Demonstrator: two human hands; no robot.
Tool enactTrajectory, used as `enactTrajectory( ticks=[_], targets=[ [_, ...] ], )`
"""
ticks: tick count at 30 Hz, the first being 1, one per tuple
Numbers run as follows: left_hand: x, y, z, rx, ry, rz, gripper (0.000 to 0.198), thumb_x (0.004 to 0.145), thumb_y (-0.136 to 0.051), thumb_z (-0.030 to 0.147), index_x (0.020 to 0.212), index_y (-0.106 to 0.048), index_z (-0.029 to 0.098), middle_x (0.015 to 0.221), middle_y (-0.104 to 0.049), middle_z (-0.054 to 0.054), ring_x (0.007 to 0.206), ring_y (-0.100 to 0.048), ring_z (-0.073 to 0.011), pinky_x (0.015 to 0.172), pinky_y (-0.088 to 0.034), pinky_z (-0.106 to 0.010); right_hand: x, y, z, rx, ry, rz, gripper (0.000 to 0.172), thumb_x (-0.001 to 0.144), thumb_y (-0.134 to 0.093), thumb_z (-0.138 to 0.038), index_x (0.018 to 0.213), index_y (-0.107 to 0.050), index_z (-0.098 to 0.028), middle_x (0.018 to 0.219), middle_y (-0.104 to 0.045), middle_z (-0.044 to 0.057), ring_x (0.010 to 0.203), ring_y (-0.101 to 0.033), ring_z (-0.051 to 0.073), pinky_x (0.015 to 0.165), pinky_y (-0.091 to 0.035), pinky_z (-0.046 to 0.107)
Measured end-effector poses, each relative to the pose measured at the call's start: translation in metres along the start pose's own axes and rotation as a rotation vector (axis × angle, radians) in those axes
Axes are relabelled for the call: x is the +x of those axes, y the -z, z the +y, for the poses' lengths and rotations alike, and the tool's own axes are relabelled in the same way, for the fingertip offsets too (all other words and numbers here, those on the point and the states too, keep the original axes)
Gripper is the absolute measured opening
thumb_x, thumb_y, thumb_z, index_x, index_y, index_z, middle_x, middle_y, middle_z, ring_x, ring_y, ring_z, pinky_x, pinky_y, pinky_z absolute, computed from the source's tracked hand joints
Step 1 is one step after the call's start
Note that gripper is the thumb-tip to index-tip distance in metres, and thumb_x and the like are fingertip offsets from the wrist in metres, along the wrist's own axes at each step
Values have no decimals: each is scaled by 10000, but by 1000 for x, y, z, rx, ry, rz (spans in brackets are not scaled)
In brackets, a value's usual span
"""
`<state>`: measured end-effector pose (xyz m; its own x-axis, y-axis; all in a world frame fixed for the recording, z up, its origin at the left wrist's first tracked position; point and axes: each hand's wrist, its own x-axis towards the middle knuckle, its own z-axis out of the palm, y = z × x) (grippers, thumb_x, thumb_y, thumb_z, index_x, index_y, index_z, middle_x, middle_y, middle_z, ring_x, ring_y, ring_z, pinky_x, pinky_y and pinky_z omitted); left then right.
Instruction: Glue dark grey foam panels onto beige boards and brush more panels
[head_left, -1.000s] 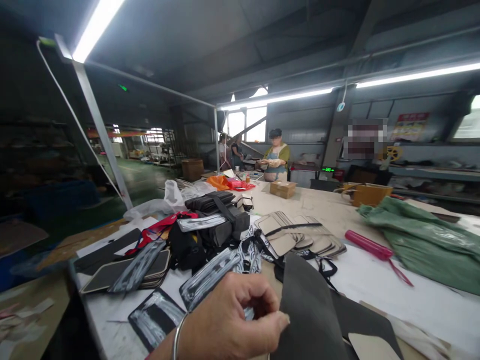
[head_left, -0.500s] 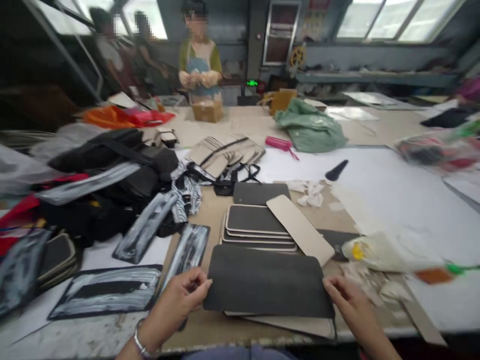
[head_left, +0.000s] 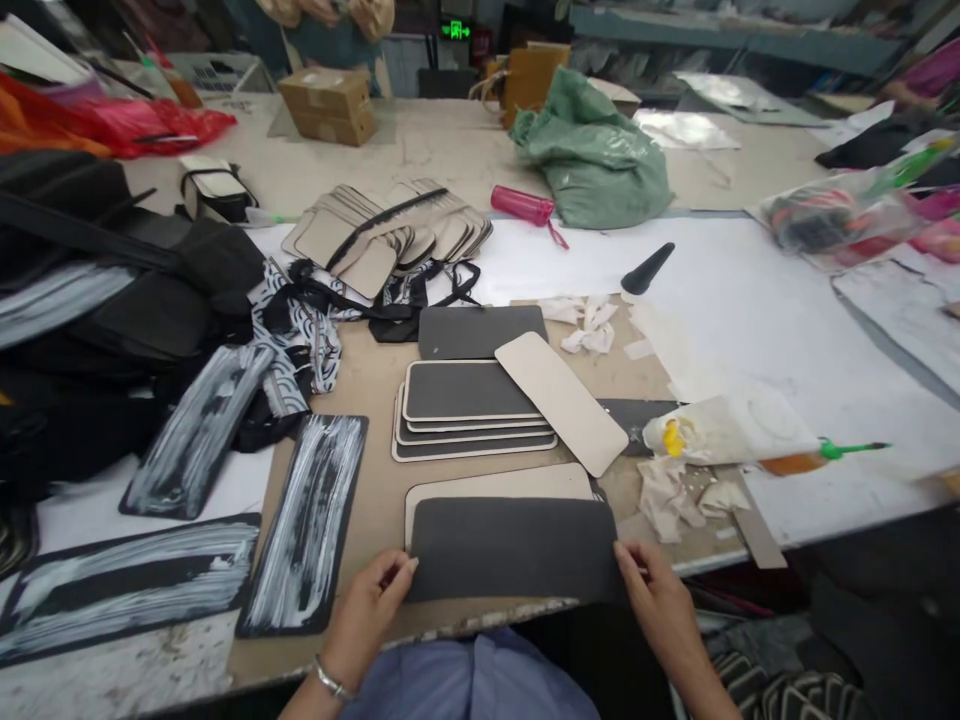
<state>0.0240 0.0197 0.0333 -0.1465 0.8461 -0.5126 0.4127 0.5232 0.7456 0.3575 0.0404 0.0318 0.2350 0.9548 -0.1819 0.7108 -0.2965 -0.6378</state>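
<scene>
Workshop benches fill the frame, and the pale worktable (head_left: 720,300) in the middle is crowded with cut pieces. No brand or label can be read. A green lit sign (head_left: 455,30) at the top centre is too small to make out.

At the bottom centre, a dark grey panel (head_left: 514,550) lies at the table's near edge, on top of a beige board (head_left: 495,483) that shows just above it. The left hand (head_left: 371,610), with a metal bangle (head_left: 332,682) on the wrist, pinches the panel's left edge between thumb and fingers. The right hand (head_left: 660,600) pinches its right edge the same way.

Just above is a stack of dark panels with beige rims (head_left: 469,405), and a beige strip (head_left: 561,400) leans across its right side. Black pieces smeared with white (head_left: 307,520) lie at the lower left.

A closed cardboard box (head_left: 328,103) sits at the upper left. A green sack (head_left: 592,150) at the top centre hides its contents. A clear plastic bag (head_left: 847,215) at the upper right holds coloured items too blurred to name. Right of centre, a crumpled clear bag (head_left: 720,432) holds something yellow.
</scene>
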Motion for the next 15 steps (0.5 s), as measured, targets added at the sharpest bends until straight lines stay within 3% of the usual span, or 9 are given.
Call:
enactTrajectory(
  ticks=[8,15],
  targets=[
    [15,-4,-10,28,23,32,361,732,-447,516,578,-479,191,533,-427,39,554,-429,-141,568,-345,-241,45,-20,-8,-176,169,-11,298,820,-360,-441,721,-506,-201,708,-556,44,692,-540,196,660,-436,339],
    [19,-11,-8,24,36,72,340,719,-439,480,547,-469,187,504,-426,36,529,-425,-137,540,-337,-241,54,-24,-7,-331,223,-12,212,820,-348,-374,670,-429,-248,646,-539,34,621,-552,215,595,-421,351]
  ],
)
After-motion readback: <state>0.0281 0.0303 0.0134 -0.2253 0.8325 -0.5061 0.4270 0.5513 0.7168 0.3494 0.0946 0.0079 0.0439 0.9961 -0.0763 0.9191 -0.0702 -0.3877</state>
